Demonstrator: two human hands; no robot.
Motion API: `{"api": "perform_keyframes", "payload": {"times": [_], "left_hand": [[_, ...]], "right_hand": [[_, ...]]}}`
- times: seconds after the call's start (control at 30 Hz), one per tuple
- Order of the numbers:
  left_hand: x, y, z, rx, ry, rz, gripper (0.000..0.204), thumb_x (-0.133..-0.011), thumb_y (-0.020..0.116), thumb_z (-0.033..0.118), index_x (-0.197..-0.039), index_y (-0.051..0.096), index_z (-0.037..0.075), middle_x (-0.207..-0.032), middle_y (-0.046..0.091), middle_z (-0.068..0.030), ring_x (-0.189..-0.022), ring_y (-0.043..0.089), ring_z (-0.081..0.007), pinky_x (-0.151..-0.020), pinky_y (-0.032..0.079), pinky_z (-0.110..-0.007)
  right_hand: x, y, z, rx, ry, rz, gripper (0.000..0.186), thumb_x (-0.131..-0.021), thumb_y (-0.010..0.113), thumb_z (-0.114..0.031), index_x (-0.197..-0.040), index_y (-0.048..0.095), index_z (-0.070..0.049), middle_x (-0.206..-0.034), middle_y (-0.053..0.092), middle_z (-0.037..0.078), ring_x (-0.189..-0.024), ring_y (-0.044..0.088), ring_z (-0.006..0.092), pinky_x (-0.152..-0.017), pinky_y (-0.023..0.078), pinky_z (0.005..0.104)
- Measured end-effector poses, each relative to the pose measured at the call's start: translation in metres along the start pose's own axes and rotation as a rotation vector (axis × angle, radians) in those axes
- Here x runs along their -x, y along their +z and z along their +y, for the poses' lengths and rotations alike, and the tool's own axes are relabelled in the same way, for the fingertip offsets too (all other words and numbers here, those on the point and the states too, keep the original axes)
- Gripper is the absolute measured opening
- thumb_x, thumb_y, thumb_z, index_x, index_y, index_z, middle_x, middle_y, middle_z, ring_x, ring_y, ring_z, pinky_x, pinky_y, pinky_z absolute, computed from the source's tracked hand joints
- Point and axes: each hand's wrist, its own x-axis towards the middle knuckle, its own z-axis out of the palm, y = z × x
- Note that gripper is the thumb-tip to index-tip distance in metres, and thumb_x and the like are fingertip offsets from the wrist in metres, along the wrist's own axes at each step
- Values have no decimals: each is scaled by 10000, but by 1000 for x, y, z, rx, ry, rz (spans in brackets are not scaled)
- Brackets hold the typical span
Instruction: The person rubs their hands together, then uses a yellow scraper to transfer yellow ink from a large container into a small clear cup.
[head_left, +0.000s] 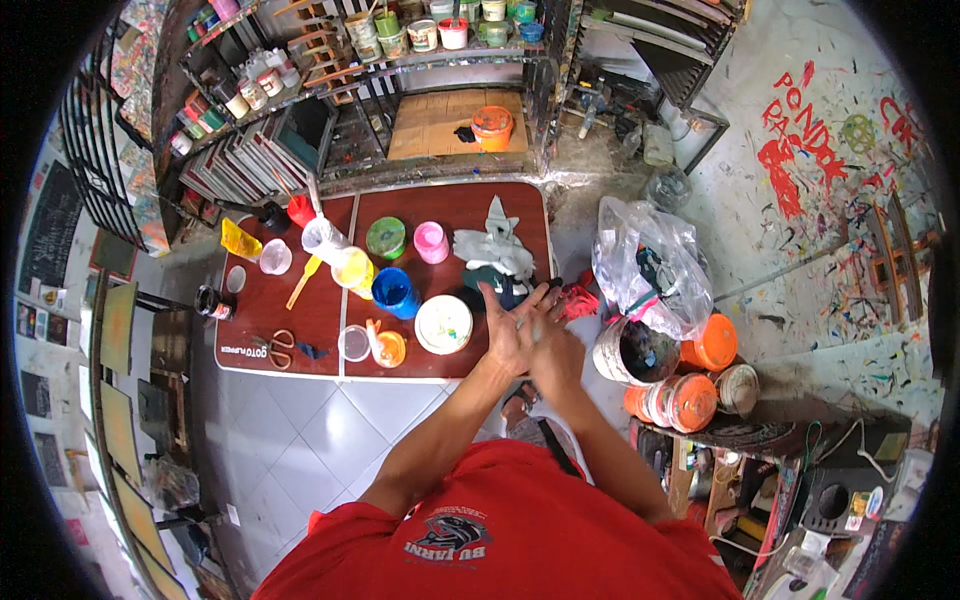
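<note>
My left hand [509,329] and my right hand [556,350] meet near the right edge of the dark red table [310,215]. The left hand's thumb and fingers are spread, with its palm turned up. Alongside it, partly overlapping, lies the right hand, its fingers stretched out though partly hidden. Neither hand seems to hold anything. Just past the fingertips are a grey cloth [497,248] and a dark green cloth [482,277]. Left of my hands stands a round white tub [443,325]. A blue tub [396,293] is behind it, with a pink cup [431,242] farther back.
Farther left are a yellow cup [352,270], a green-topped tub [386,238], an orange pot [389,349] and scissors [281,349]. At right, a clear plastic bag [655,265] sits over a stained bucket [610,354], beside orange-lidded buckets [709,342]. Paint shelves [470,55] line the back.
</note>
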Motion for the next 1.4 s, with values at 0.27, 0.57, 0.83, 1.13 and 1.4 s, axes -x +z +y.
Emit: {"api": "perform_keyframes", "payload": {"times": [0.27,0.57,0.83,1.13,1.4], "left_hand": [[56,-17,6,-45,-49,-252,1389,-682,286,1006,-1567,92,-47,-1635,190,-215,-1509,204,-349,-1240,109,-467],[137,-6,14,-339,24,-313,1377,-693,162,1012,-1558,160,-60,-1648,157,-205,-1520,170,-324,-1240,64,-453],[147,0,31,-646,254,-227,1220,-784,193,948,-1596,107,41,-1670,100,-166,-1544,89,-283,-1240,2,-443],[152,-20,61,-313,336,58,1178,-762,342,951,-1610,162,153,-1639,207,-114,-1491,221,-271,-1212,128,-450],[167,-49,40,-378,172,135,991,-867,417,827,-1579,260,156,-1532,380,-135,-1345,431,-305,-1102,337,-484]], "right_hand": [[42,62,-2,136,-24,387,431,-982,510,-406,-1138,641,-26,-826,677,277,-804,678,452,-715,536,546],[23,-19,-35,-20,438,-49,405,-991,531,-378,-917,690,-13,-913,697,276,-860,687,442,-763,537,529],[61,-16,-97,-507,265,-6,326,-1020,532,-300,-1060,548,23,-1011,637,274,-925,605,461,-822,461,491],[114,-51,-177,-286,-88,-175,276,-986,566,-356,-964,634,-90,-698,662,194,-647,648,438,-646,510,552],[101,-26,-176,-285,-170,20,259,-948,629,-333,-879,630,-84,-726,675,161,-615,655,399,-571,494,528]]}}
